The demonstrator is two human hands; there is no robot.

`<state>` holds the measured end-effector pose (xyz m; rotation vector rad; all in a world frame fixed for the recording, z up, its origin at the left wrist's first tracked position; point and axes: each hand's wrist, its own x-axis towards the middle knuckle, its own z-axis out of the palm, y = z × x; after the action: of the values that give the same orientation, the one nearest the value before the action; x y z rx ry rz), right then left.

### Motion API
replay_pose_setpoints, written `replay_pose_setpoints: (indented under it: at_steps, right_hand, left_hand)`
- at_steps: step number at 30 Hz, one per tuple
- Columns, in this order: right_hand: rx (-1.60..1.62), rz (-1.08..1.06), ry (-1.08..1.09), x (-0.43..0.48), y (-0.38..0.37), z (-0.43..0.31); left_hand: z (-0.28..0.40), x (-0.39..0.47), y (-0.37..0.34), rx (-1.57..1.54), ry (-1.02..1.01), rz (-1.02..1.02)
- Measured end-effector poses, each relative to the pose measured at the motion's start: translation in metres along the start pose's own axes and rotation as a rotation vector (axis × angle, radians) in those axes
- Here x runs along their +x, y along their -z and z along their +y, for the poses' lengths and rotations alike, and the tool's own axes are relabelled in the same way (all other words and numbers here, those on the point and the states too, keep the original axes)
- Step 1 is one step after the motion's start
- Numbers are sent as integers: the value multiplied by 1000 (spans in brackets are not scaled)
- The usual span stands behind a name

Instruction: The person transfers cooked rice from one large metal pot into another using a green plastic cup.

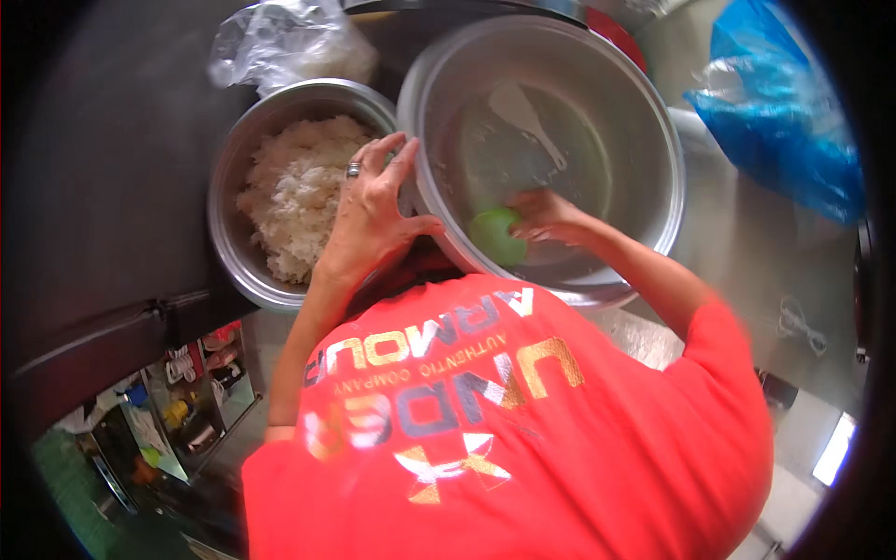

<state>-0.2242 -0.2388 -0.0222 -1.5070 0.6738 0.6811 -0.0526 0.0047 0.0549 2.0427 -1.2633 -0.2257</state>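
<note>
My left hand (374,196), with a ring on one finger, is spread against the near-left rim of a large metal basin (665,150). Its fingertips and thumb touch that rim without closing around it. Inside the basin, my right hand (549,217) pinches the edge of a green, rounded plastic piece (495,234), perhaps a small bowl. A white rice paddle (521,115) lies on the basin floor, which looks wet. Left of the basin stands a smaller metal pot (227,231) with cooked white rice (301,196) heaped in it, partly behind my left hand.
A clear plastic bag (297,45) sits behind the pot, its contents unclear. To the right, a blue plastic bag (777,126) and a thin white cord (801,325) rest on a metal surface (742,266). Shelves with shoes (180,367) show at lower left.
</note>
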Motion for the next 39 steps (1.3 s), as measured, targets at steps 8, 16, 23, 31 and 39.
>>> replay_pose_setpoints:
  at_steps: [8,16,23,31,39]
  right_hand:
    - [286,2,624,-65,24,-142]
    - [-900,664,1441,29,-109,-199]
    - [-781,470,1267,35,-113,-213]
    - [342,-296,1068,71,-15,-343]
    - [-763,80,636,136,-12,-413]
  left_hand:
    - [-31,-19,92,37,356,305]
    - [-93,13,142,397,64,710]
    - [-149,104,122,181,134,645]
    - [-161,130,85,229,-66,410]
    - [-106,95,77,451,-80,389]
